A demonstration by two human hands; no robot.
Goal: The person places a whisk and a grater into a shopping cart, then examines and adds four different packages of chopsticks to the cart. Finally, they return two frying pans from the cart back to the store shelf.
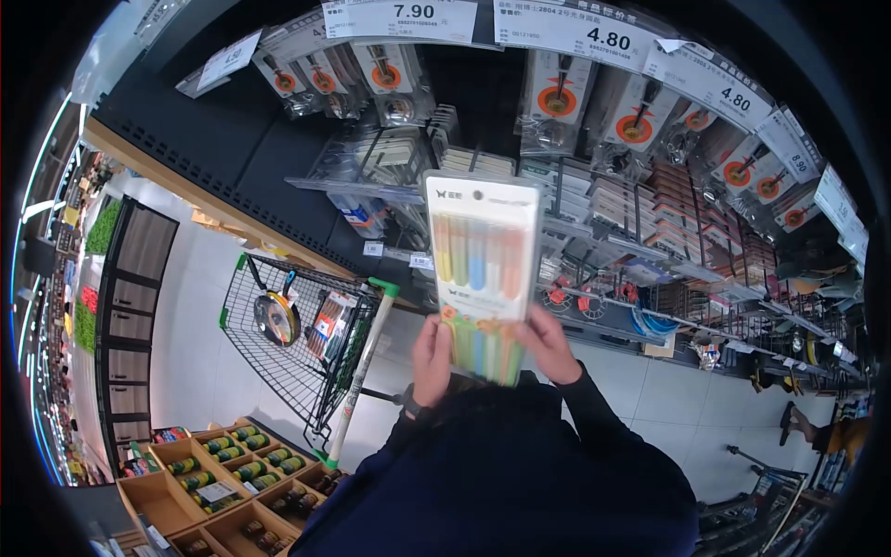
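Observation:
A tall white blister pack of coloured sticks (479,269), which look like chopsticks, is held upright in front of my chest. Its sticks are yellow, green, blue, white and orange, and the lower part of the card is green. My left hand (432,356) closes on the pack's lower left edge; a dark watch sits on that wrist. On the lower right edge, my right hand (549,345) grips the same pack. Part of the fingers on both hands is hidden behind it. Small print on the card is blurred.
Ahead, shelves carry hanging packs (557,97) under price labels (608,37). A shopping cart (367,371) stands at left, holding a round pan-like item (277,317) and a flat pack (329,325). Wooden bins (148,501) of jars are at lower left. Another person's foot (789,422) shows at right.

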